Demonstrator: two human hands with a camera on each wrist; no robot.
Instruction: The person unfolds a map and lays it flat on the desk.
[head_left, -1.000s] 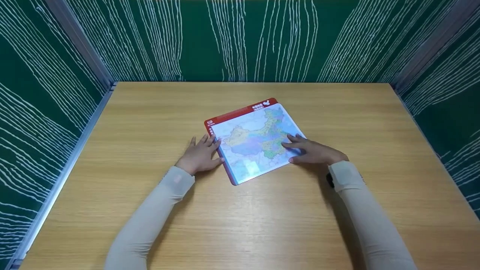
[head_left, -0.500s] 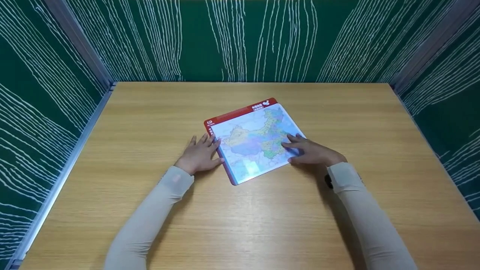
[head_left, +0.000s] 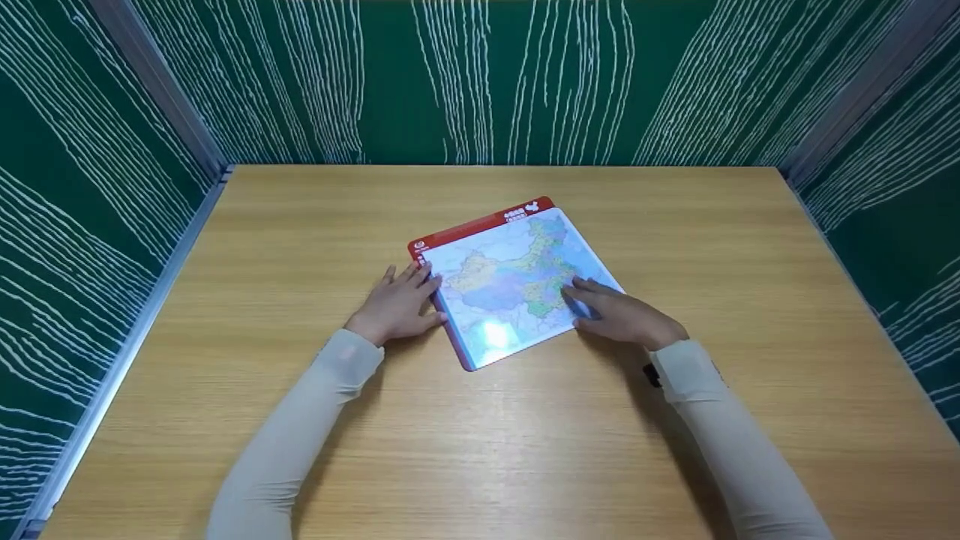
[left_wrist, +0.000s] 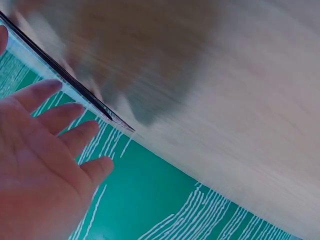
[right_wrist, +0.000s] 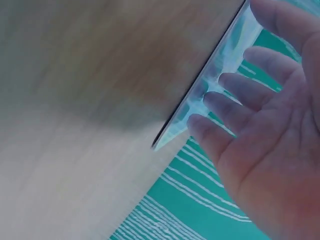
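A: Map board (head_left: 502, 274) loc?
B: Seen approx. ctr of head frame, laid askew on wood surface (head_left: 480, 450); red strip (head_left: 480, 223) at its far edge.
A: Grip status?
B: L hand (head_left: 396, 306) placed at board's L edge, fingers spread; R hand (head_left: 626, 313) placed over lower R part, fingers approx. straight. Nothing gripped by either.
A: Bkgd?
B: White-lined green wall (head_left: 390, 82) seen across top of frame.

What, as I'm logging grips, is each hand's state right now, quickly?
Left hand: open, at the left edge of the China map board.
Right hand: open, over the board's near right corner.
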